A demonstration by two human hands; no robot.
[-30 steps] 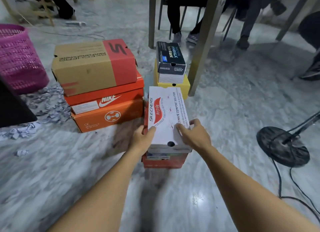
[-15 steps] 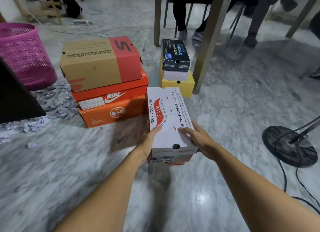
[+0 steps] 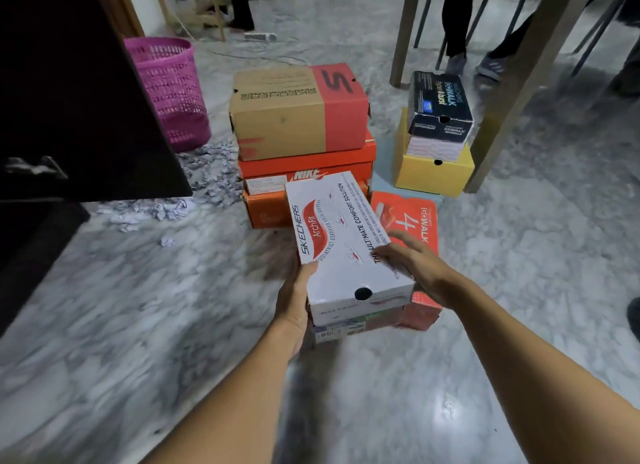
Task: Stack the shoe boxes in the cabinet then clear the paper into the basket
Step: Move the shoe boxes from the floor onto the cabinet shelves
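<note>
for the dark cabinet (image 3: 86,99) at our left, we carry the white skechers box (image 3: 343,241), now just over the red box (image 3: 412,217) on the floor, level: left hand (image 3: 294,304) gripping its near corner, right hand (image 3: 415,266) with fingers spread flat on the lid.

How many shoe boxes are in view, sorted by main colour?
white box: 1
tan and red box: 1
orange: 2, the Nike box and the orange box under it
red box: 1
black box: 1
yellow box: 1
Total: 7; the pale blue piece under the yellow box is too hidden to count.
</note>
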